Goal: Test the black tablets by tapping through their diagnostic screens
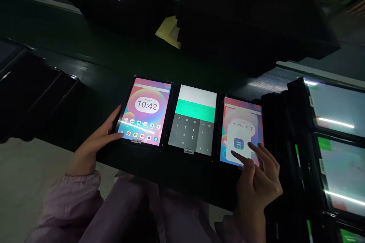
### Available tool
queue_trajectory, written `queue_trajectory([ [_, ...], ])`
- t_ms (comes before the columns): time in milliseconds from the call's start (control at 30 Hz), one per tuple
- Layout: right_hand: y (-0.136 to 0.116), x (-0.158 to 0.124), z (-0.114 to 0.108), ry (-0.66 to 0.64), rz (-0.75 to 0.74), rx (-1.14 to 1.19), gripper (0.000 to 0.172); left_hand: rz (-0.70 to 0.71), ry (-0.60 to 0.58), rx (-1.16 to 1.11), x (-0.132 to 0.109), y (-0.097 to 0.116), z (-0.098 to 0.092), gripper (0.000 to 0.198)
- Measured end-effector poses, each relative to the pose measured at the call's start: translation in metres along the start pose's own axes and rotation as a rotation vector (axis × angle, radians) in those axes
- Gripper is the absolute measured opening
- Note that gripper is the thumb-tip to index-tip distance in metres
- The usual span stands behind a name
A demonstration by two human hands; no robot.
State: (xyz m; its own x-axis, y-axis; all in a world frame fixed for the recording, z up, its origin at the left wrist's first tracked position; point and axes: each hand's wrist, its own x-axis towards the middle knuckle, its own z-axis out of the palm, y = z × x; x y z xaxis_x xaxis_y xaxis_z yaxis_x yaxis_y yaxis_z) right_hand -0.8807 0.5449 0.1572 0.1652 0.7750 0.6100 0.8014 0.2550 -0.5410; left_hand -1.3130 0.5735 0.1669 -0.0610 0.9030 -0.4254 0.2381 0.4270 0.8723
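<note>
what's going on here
A person is working at a dark green bench with three lit tablets side by side. Their left hand rests against the edge of the left tablet, which shows a 10:42 home screen. The middle tablet shows a calculator. Their right hand is over the right tablet, index finger at its screen, where a pale card with a blue icon is open. More lit tablets sit to the right.

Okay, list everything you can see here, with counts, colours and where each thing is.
Tablets: three, lit, in a row at the bench's near edge.
Lit stack: at least three tablets, pale screens, right of the row.
Dark tablets: several, black, left of the row.
Bench: one, dark green, across the view.
Yellow sheet: one, yellow, on the bench.
Black stacks: count unclear, black, far side.
Sleeves: two, lilac, at the wrists.
Left hand: one, on the leftmost tablet's edge.
Right hand: one, fingers over the rightmost tablet.
</note>
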Motion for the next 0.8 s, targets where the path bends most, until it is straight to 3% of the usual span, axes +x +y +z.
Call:
queue_trajectory([
  [100, 0.005, 0.008, -0.002, 0.046, 0.022, -0.029, 0.035, 0.012, 0.008, -0.130, 0.000, -0.006, -0.001, 0.113],
  [200, 0.014, 0.016, -0.006, 0.066, 0.149, -0.112, 0.043, 0.028, 0.011, -0.232, 0.001, -0.011, -0.002, 0.107],
  [367, 0.036, 0.021, -0.015, -0.059, 0.499, -0.237, 0.080, 0.113, 0.017, -0.217, 0.011, -0.015, -0.006, 0.093],
  [467, 0.044, 0.023, -0.018, -0.138, 0.601, -0.257, 0.091, 0.173, 0.004, -0.209, 0.022, -0.016, -0.009, 0.090],
  [667, 0.046, 0.031, -0.022, -0.244, 0.709, -0.231, 0.082, 0.204, -0.088, -0.033, 0.027, -0.016, -0.017, 0.102],
  [800, 0.052, 0.031, -0.022, -0.324, 0.819, -0.251, 0.085, 0.204, -0.039, -0.054, 0.026, -0.016, -0.013, 0.102],
])
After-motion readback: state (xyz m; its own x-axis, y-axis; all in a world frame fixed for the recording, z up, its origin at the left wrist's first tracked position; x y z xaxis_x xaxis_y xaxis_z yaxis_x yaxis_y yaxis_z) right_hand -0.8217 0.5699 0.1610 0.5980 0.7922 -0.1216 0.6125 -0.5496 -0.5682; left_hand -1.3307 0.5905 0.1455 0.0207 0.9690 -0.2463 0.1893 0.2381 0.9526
